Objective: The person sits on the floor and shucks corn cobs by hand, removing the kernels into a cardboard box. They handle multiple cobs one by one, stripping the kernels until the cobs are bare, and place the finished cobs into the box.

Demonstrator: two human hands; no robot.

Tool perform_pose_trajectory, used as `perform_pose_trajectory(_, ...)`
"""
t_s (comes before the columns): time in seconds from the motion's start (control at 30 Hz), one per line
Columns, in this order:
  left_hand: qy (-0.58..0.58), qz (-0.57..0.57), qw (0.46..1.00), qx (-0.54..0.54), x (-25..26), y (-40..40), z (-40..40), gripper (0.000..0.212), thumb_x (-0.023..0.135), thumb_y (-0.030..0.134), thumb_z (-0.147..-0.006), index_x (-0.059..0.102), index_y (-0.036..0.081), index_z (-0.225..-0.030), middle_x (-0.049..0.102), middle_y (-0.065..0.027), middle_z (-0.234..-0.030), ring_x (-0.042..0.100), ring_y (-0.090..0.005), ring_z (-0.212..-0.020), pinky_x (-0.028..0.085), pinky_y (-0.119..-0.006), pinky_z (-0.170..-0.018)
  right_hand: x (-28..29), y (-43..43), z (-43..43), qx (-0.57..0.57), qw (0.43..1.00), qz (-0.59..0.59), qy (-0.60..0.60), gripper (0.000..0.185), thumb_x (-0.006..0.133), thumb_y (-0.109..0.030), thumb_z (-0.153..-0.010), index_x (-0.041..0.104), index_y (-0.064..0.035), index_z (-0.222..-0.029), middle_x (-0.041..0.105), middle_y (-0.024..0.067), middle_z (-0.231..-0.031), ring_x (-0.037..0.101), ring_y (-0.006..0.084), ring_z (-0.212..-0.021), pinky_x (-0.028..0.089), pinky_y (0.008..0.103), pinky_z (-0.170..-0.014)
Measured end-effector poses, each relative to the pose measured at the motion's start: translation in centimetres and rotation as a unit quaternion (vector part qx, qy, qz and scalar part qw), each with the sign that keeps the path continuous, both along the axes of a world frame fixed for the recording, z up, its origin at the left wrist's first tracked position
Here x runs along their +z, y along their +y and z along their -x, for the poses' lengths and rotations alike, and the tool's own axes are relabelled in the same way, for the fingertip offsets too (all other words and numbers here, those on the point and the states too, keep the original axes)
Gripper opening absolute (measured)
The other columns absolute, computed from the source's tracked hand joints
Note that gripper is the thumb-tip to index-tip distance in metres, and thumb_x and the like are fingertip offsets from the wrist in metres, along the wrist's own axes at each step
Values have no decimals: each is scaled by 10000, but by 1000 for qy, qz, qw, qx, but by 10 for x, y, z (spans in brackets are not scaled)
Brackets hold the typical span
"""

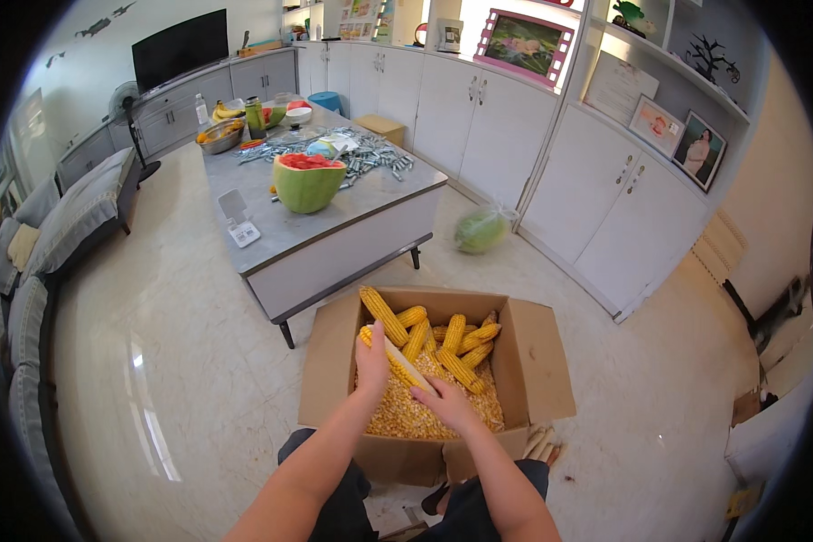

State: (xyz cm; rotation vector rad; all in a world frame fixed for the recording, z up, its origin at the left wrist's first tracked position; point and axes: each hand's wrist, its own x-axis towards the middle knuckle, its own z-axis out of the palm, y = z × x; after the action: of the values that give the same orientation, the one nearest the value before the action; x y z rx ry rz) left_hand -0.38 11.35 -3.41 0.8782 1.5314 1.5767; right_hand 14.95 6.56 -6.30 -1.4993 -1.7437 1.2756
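An open cardboard box (542,359) stands on the floor before me, its flaps folded outward. Loose yellow corn kernels (406,413) cover its bottom, and several whole dried corn cobs (455,333) lie on them towards the far side. Above the kernels I hold a partly shelled corn cob (401,362), tilted, with yellow kernels on one side and a bare pale strip along the other. My left hand (372,360) grips its upper end. At the lower end, the fingers and thumb of my right hand (449,404) close around it.
Bare cobs (540,444) lie on the floor right of the box. Beyond it stands a low grey table (298,237) with a cut watermelon (308,184), many small metal parts (372,156) and a fruit bowl (222,139). A bagged green melon (481,232) sits on the floor near white cabinets (515,129).
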Motion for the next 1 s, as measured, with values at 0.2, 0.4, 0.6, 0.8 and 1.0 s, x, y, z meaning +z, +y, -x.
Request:
perform_pose_trajectory(0.2,-365,-28,921,-133,-20,12,13,289,491,323,-890,468,53,-989,542,-87,-919,544,-165,-795,457,-311,-710,5,-2,9,29,971,127,200,288,531,-326,-876,515,-39,-884,506,8,-683,465,74,-527,388,218,-458)
perform_pose_trajectory(0.4,-378,-21,913,-150,-16,13,19,188,545,229,-859,434,77,-871,507,-46,-714,530,-158,-601,468,-319,-544,-6,-9,15,10,970,131,206,283,488,-326,-904,485,-48,-853,485,6,-651,443,76,-492,361,214,-425)
perform_pose_trajectory(0.6,-347,-1,931,-114,-15,11,20,197,603,165,-821,423,82,-822,480,-31,-635,502,-138,-504,433,-290,-444,-20,-20,29,-18,986,77,150,332,526,-347,-877,533,-32,-982,509,0,-633,444,78,-468,365,228,-417)
perform_pose_trajectory(0.8,-270,4,959,-83,-27,15,17,228,591,242,-831,427,86,-810,476,-28,-629,484,-137,-461,417,-285,-412,-26,-20,32,-25,983,92,156,340,533,-348,-873,528,-30,-994,515,4,-635,445,74,-470,371,228,-418)
perform_pose_trajectory(1.0,-415,32,903,-107,-22,17,23,183,510,260,-857,439,101,-804,474,-36,-606,493,-160,-528,434,-329,-466,-18,-21,33,-24,985,94,140,261,512,-298,-891,499,-43,-944,485,-4,-650,433,68,-486,358,221,-414)
